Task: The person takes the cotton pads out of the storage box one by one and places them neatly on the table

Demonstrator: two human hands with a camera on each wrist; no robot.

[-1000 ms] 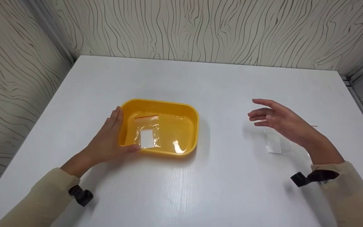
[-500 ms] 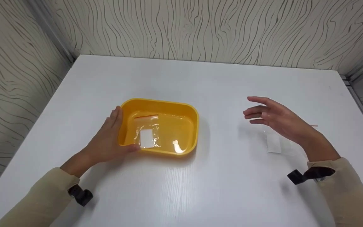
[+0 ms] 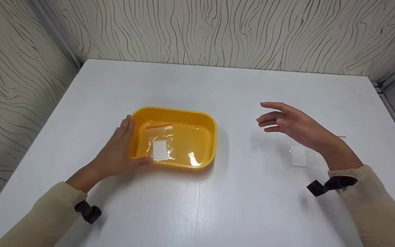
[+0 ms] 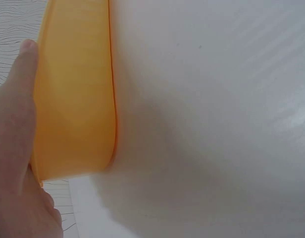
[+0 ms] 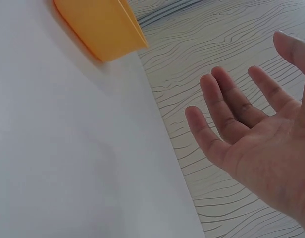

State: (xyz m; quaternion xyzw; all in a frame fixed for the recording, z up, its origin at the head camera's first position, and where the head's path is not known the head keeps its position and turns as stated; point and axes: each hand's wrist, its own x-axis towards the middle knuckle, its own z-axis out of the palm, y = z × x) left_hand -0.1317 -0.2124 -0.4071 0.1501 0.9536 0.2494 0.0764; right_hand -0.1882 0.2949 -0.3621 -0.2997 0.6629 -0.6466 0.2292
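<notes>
A yellow plastic tub [image 3: 183,166] stands on the white table, with a small clear zip bag [image 3: 159,133] inside its left half. Within that bag is a white rectangular piece [image 3: 159,151]. My left hand [image 3: 117,151] holds the tub at its left end, the thumb on the near rim and the fingers along the left side. In the left wrist view the same hand [image 4: 14,134] lies against the tub's wall [image 4: 76,89]. Over the table's right side my right hand [image 3: 297,127] hovers with fingers spread and loosely bent, holding nothing; the right wrist view shows its bare palm [image 5: 271,144].
A second clear zip bag [image 3: 298,156] with a white piece lies on the table [image 3: 197,206], partly hidden beneath my right hand and wrist. Wood-grain patterned panels [image 3: 218,34] rise behind the table and along its sides.
My right hand has moved left and slightly away from me, off the second bag's side toward the tub, with nothing in it. The left hand and the tub have stayed still.
</notes>
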